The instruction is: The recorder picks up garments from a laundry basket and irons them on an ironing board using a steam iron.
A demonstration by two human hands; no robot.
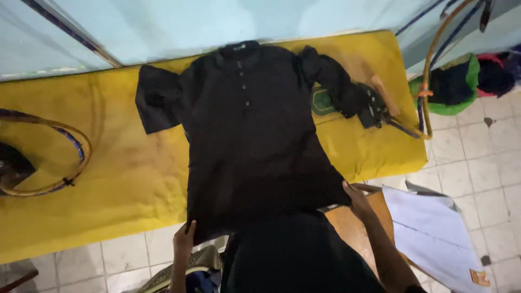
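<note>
A black button-front shirt (252, 130) lies spread face up on a yellow padded table (108, 179), collar toward the far wall, sleeves out to both sides. Its hem hangs over the near edge. My left hand (184, 237) grips the lower left corner of the hem. My right hand (358, 199) pinches the lower right corner of the hem. Both hands hold the cloth taut at the table's near edge.
A wooden-handled iron (380, 103) rests at the table's right end by the right sleeve cuff. A cane basket rim (49, 157) sits on the left. Pale paper sheets (434, 233) lie on a wooden stool at right. Coloured clothes (461, 81) are heaped on the tiled floor.
</note>
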